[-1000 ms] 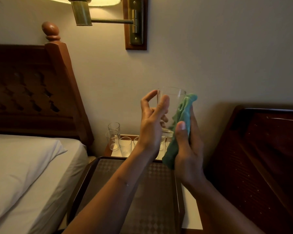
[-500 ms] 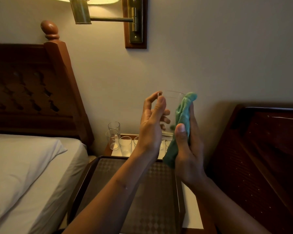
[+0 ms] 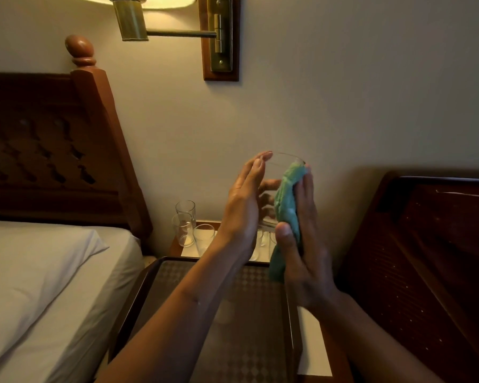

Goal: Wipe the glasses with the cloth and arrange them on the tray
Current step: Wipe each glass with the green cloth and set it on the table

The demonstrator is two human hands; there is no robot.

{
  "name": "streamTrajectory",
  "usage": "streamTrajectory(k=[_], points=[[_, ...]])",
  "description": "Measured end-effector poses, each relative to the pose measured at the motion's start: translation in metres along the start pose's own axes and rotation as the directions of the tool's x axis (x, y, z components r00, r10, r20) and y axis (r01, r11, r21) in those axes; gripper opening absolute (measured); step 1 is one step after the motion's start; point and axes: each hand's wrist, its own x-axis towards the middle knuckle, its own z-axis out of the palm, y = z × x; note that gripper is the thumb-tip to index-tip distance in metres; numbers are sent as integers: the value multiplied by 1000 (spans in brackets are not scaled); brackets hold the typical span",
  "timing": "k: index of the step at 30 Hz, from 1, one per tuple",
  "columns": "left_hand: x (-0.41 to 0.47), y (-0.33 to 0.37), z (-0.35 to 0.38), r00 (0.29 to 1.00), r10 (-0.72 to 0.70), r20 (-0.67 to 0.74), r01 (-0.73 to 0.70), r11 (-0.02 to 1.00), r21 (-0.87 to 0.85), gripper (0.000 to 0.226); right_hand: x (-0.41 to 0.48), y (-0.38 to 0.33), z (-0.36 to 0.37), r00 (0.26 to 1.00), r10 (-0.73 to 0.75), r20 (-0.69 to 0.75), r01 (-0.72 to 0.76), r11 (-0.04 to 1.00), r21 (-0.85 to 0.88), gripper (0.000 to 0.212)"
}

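**A:** Head view. What were the hands doing?

**B:** The left hand (image 3: 241,205) gripped a clear tumbler (image 3: 277,169), held upright in the air above the tray's far end. Its thumb was near the rim and its fingers curled round the far side, visible through the glass.

**A:** And the right?

**B:** The right hand (image 3: 304,252) pinned a green cloth (image 3: 286,205) under its thumb. Its straight fingers pressed the cloth onto the tumbler's right side, and the cloth's tail hung below the thumb.

**A:** Tray?

**B:** The dark checker-patterned tray (image 3: 246,344) lay on the table (image 3: 314,351) under both forearms. I couldn't tell whether anything stood on it.

**A:** Other glasses?

**B:** They stood at the wall behind the tray. There were two tall glasses (image 3: 183,228) on the left and a short glass (image 3: 203,236) just beside them. More were partly hidden by the hands.

**A:** Surroundings?

**B:** There was a white pillow (image 3: 25,272) and a wooden headboard (image 3: 44,150) on the left, with a lit brass wall lamp (image 3: 155,15) above.
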Motion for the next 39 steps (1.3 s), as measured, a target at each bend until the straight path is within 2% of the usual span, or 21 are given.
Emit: streamTrajectory(k=[3,6,9,12,15,18,20,23,26,28,29,30,31,32,33,34,35,37,39], points=[[-8,-4,2,997,-66,44,68,997,-41,49,25,0,-15,995,88,-50,-78,981,176,70],[-11,-1,10,998,-50,45,51,998,-21,53,37,-4,-15,973,201,-110,-158,937,310,65],[0,4,9,999,39,-34,-40,998,-41,47,15,-8,2,979,185,-84,-161,959,235,69],[7,7,3,994,64,-94,-71,995,-75,39,-5,-6,8,994,105,-8,-104,990,95,73],[2,-2,0,1000,0,-26,-3,996,-93,40,8,0,-9,998,-19,63,21,1000,-19,69],[-1,-8,-1,998,-51,44,56,993,-105,46,31,2,-20,999,29,-20,-26,994,101,67],[-1,-6,0,997,-71,24,73,991,-116,45,33,3,-16,996,49,-75,-39,991,127,70],[5,0,1,995,-95,-11,93,989,-118,49,16,4,-3,1000,25,-1,-25,1000,4,73],[6,0,-2,989,-137,-52,127,979,-162,60,2,10,-3,991,-95,97,108,985,-136,70],[1,-6,0,994,-99,-43,90,979,-181,61,5,12,-6,988,-111,107,117,992,-49,68],[-2,-10,3,997,-57,-43,48,980,-191,61,8,10,-5,997,-41,66,36,996,77,67],[-5,-13,6,998,-5,-61,-8,977,-213,59,12,6,-2,996,94,-3,-90,965,248,65],[-5,-16,9,993,61,-99,-82,970,-231,54,16,1,1,959,278,-63,-222,867,447,61],[-5,-18,12,979,144,-143,-173,961,-216,48,21,-3,3,881,468,-61,-322,690,648,58],[-4,-17,16,959,222,-176,-250,955,-161,45,26,-6,6,788,615,28,-386,457,801,59],[-4,-16,18,937,291,-192,-312,946,-86,43,28,-7,7,705,694,143,-419,245,874,61],[-3,-16,19,917,349,-195,-358,934,-14,42,29,-8,6,652,722,231,-440,113,891,63],[-2,-16,15,893,410,-183,-406,912,61,44,28,-14,3,606,723,330,-486,9,874,66],[0,-16,6,890,418,-185,-416,908,49,46,27,-15,0,596,713,369,-511,-18,860,71]])
